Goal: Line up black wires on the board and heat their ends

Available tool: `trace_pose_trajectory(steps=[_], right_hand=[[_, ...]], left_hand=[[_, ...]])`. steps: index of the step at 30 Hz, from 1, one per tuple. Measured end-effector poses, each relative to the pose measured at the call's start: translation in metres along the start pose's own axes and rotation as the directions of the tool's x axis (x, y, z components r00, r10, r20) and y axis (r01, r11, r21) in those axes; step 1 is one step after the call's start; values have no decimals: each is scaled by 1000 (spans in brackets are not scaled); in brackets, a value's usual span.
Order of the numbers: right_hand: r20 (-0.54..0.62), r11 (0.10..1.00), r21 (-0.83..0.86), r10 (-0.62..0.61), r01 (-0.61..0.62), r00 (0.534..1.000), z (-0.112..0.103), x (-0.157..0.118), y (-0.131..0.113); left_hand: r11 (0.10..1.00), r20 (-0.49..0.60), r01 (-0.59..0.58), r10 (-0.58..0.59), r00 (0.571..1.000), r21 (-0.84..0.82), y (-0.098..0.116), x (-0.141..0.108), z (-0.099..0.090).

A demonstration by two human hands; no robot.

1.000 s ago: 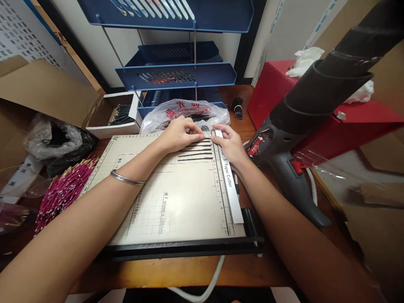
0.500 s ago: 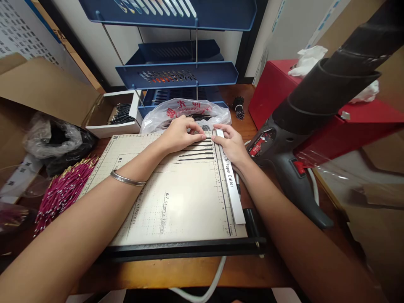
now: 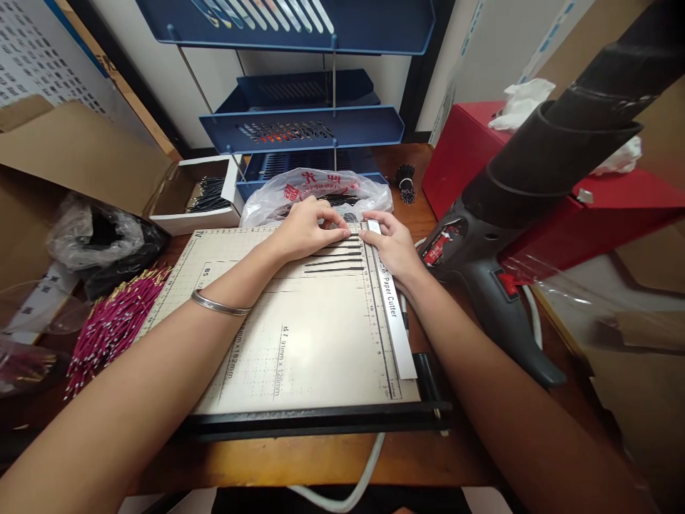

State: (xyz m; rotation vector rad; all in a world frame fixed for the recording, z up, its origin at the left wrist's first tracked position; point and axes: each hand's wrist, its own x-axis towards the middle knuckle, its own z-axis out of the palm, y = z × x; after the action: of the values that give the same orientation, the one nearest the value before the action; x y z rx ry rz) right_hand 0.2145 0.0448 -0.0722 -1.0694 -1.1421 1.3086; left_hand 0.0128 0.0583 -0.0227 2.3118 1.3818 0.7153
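Note:
A cream paper cutter board [image 3: 321, 335] with printed rulers lies in front of me, a white strip [image 3: 394, 321] marked "Paper Cutter" along its right side. Several short black cords [image 3: 335, 263] lie side by side near its upper right. My left hand [image 3: 310, 227] rests over the board's upper edge, thumb and forefinger pinched at the end of a thin black cord. Across from it, my right hand [image 3: 393, 244] has its thumb at the strip's upper end, close to the same cord, and its fingers over the outer edge. Whether it grips the cord or the strip is hard to see.
A plastic bag [image 3: 262, 203] of black cords sits behind the board, below a blue rack [image 3: 300, 128]. Magenta cords [image 3: 118, 321] and a white box [image 3: 232, 193] are on the left. A heat gun [image 3: 481, 207] and a red box [image 3: 460, 143] stand at right.
Both hands keep almost the same place and pose at the top of the board. The view has shifted very slightly.

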Motion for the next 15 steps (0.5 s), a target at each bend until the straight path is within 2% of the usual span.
trace_pose_trajectory(steps=[15], right_hand=[[12, 1000, 26, -10, 10, 1000, -1, 0, 2]], left_hand=[[999, -33, 3, -4, 999, -32, 1, -2, -2]])
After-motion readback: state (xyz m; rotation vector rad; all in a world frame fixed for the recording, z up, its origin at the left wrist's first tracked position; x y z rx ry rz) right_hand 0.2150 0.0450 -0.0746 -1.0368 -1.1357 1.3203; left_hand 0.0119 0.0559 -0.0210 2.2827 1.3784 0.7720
